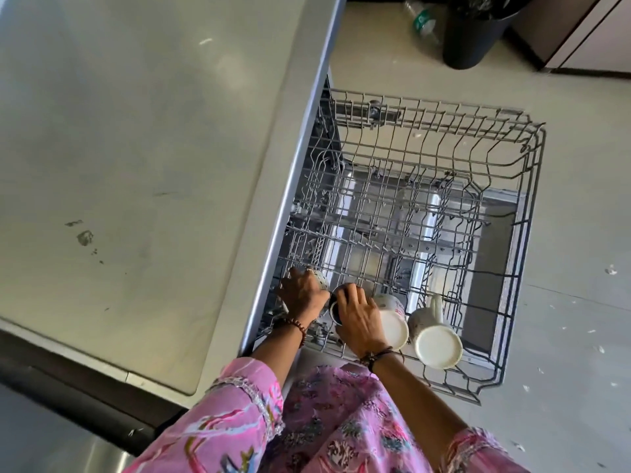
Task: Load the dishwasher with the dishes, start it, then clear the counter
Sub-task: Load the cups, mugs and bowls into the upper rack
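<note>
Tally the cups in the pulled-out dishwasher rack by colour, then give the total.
White mugs standing free: 2
Pale dotted cup under the left hand: 1
Dark cup under the right hand: 1
Total: 4

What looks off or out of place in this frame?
A plastic bottle lies on the floor beside the black bin, not in it. Dark smudges mark the counter, and white flecks dot the floor. The mugs in the rack look orderly.
</note>
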